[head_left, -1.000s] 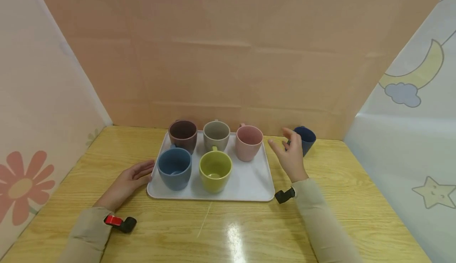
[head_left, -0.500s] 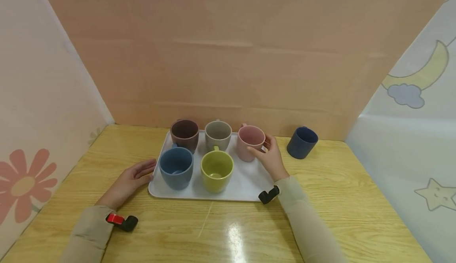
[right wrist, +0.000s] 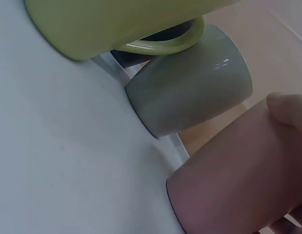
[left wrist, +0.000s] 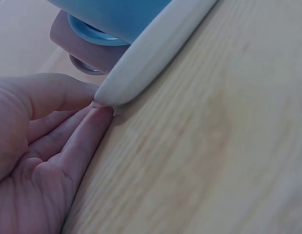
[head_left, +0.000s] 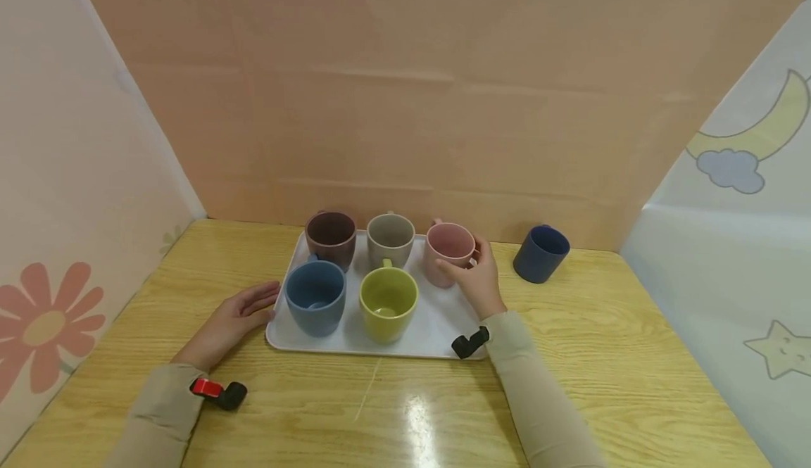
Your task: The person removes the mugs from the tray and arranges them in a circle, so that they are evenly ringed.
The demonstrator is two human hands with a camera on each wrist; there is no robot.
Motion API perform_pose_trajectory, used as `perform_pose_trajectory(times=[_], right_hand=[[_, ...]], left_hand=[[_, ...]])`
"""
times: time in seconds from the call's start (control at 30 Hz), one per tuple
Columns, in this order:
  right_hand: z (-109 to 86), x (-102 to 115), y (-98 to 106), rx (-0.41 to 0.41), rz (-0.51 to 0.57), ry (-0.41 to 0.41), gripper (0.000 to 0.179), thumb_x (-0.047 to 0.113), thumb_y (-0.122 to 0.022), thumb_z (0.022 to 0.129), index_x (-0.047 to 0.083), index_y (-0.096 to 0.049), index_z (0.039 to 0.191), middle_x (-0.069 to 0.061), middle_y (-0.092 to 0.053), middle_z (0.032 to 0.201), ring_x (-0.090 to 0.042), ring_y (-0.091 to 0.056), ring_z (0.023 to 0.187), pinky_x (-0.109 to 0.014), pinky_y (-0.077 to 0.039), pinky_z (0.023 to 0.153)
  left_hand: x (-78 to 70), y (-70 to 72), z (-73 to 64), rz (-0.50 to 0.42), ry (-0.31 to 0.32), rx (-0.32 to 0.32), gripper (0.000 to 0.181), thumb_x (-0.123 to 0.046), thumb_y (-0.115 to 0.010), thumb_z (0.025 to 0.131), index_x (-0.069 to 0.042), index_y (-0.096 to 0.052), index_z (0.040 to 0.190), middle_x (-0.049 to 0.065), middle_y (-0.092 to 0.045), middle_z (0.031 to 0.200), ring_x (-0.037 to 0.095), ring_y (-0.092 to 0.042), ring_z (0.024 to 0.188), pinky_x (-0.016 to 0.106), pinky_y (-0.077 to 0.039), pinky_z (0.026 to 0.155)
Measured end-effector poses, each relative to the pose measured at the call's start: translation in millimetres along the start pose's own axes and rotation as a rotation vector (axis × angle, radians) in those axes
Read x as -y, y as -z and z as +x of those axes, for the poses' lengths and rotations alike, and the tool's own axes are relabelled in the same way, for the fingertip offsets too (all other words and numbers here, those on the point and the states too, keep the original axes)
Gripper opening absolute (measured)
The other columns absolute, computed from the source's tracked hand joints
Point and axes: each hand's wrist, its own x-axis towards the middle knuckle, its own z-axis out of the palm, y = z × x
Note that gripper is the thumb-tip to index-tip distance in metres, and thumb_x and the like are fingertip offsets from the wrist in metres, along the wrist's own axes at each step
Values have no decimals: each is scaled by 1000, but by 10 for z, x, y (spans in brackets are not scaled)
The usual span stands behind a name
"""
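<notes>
A pink mug (head_left: 446,260) stands on the right back part of a white tray (head_left: 443,324). My right hand (head_left: 478,281) grips this mug from its right side, thumb across the front and fingers behind. In the right wrist view the thumb presses near the rim of the pink mug (right wrist: 238,180), whose base is at the tray surface. At the tray's left edge is my left hand (head_left: 231,320); in the left wrist view its thumb and fingers pinch the tray rim (left wrist: 136,68). Also on the tray are a blue mug (head_left: 317,317), a yellow-green mug (head_left: 388,320), a grey mug (head_left: 388,246) and a brown mug (head_left: 332,246).
A dark blue mug (head_left: 535,260) stands on the wooden table (head_left: 317,412), right of the tray. Behind rises a tan paper wall (head_left: 405,102). Printed white panels flank the table, with a flower (head_left: 47,327) on the left and a star (head_left: 782,352) on the right.
My right hand has moved left from in front of the dark blue mug to the pink mug and taken hold of it. The left hand has stayed at the tray edge.
</notes>
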Motion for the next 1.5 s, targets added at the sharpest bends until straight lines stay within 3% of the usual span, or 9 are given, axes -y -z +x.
perform_pose_trajectory(times=[0.1,0.3,0.43,0.53,0.7,1.0,1.5], right_hand=[[-9,-1,20,-16,-17,-4,85,14,-91,76,6,-44,146,-11,-51,143,-28,-48,131,-45,-42,108],[-27,15,151,-50,-32,-17,86,15,-92,75,7,-45,146,-10,-52,142,-24,-49,130,-43,-44,107],[-31,65,265,-72,8,-17,87,14,-92,75,8,-45,148,-9,-52,142,-21,-49,129,-35,-46,105],[-48,123,365,-93,10,-10,86,15,-92,76,9,-44,148,-8,-51,143,-20,-49,129,-31,-46,104],[-84,177,566,-122,-38,10,85,17,-89,80,6,-42,149,-10,-48,146,-21,-46,135,-38,-41,111],[-141,109,863,-124,-140,-45,90,21,-89,81,8,-39,154,-11,-47,151,-23,-45,139,-40,-39,114],[-173,8,1007,-143,-183,-64,88,18,-88,81,5,-40,154,-13,-47,152,-25,-43,141,-40,-37,115]], left_hand=[[0,-2,1,-7,2,3,67,-27,-64,102,-3,-33,157,19,-42,156,0,-48,132,7,-40,97],[0,-2,2,-8,15,8,68,-29,-64,102,-5,-34,157,18,-43,156,25,-43,142,8,-40,96],[-3,5,8,-4,18,7,68,-29,-64,102,-5,-33,158,18,-43,156,32,-40,143,7,-40,96],[-11,11,10,4,17,5,68,-29,-64,102,-5,-33,158,18,-43,156,34,-39,144,7,-39,96],[-32,8,9,5,21,8,68,-30,-63,102,-5,-33,158,17,-43,156,35,-38,144,7,-39,96],[-25,4,0,-13,17,16,69,-28,-63,103,-4,-30,159,19,-40,157,37,-35,145,8,-40,96],[-34,2,-10,-19,20,14,69,-28,-63,103,-3,-30,158,20,-40,157,38,-35,145,8,-40,96]])
